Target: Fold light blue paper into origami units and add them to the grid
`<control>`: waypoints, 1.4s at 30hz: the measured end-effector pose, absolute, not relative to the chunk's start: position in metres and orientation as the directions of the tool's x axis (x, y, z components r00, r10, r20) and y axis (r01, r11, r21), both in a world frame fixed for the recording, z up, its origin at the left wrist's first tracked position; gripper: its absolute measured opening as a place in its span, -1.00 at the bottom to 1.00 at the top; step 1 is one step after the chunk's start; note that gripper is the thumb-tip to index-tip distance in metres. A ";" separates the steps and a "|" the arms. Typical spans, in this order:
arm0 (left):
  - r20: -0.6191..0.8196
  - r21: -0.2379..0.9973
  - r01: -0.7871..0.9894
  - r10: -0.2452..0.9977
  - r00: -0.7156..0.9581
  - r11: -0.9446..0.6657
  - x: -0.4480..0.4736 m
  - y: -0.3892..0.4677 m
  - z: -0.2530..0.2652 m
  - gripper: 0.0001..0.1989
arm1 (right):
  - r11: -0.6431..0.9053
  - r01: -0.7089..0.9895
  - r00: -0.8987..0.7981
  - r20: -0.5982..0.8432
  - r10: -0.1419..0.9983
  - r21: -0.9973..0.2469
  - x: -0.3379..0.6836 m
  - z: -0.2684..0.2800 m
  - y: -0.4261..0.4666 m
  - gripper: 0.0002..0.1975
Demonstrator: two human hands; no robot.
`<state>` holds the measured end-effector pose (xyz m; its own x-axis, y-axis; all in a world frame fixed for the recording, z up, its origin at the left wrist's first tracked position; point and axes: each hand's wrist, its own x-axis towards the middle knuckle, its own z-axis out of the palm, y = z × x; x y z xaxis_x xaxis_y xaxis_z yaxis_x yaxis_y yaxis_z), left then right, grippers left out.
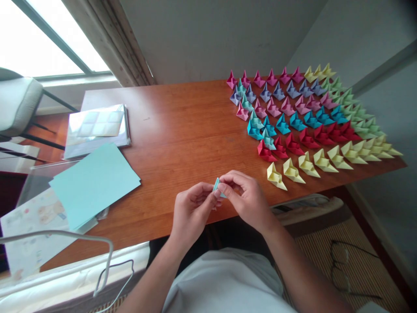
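Note:
A small folded piece of light teal paper [216,184] is pinched between both my hands, just above the front edge of the table. My left hand [194,205] grips it from the left with thumb and fingers. From the right, my right hand [245,195] has its thumb and fingertips closed on the same piece. Much of the paper is hidden behind my fingers. To the right of my hands, a row of yellow folded paper boats [274,175] begins close to my right hand.
Rows of folded paper boats in red [292,144], blue [283,125], pink, purple and green cover the table's right side. Teal paper sheets [94,182] lie at the left, by a clear-wrapped pack [97,130]. A white cable [65,234] hangs in front; a chair [19,104] stands far left.

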<state>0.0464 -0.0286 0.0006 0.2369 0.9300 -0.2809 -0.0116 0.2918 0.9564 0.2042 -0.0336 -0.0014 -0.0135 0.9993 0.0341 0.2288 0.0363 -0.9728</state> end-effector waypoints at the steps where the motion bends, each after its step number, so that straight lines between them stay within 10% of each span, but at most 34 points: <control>1: -0.283 0.956 -0.011 0.930 0.237 0.293 0.047 -0.028 0.000 -0.78 | 0.026 0.227 -0.003 0.026 1.000 -0.974 0.203 -0.002 -0.034 -0.89; 24: -0.343 0.924 -0.055 0.885 0.314 0.378 0.045 -0.027 0.000 -0.78 | -0.126 -0.047 -0.056 -0.123 0.991 -0.991 0.202 -0.006 -0.029 -0.88; 42: -0.277 0.958 -0.012 0.937 0.214 0.286 0.042 -0.024 0.003 -0.75 | -0.056 0.232 -0.108 -0.083 0.991 -0.971 0.207 0.001 -0.033 -0.85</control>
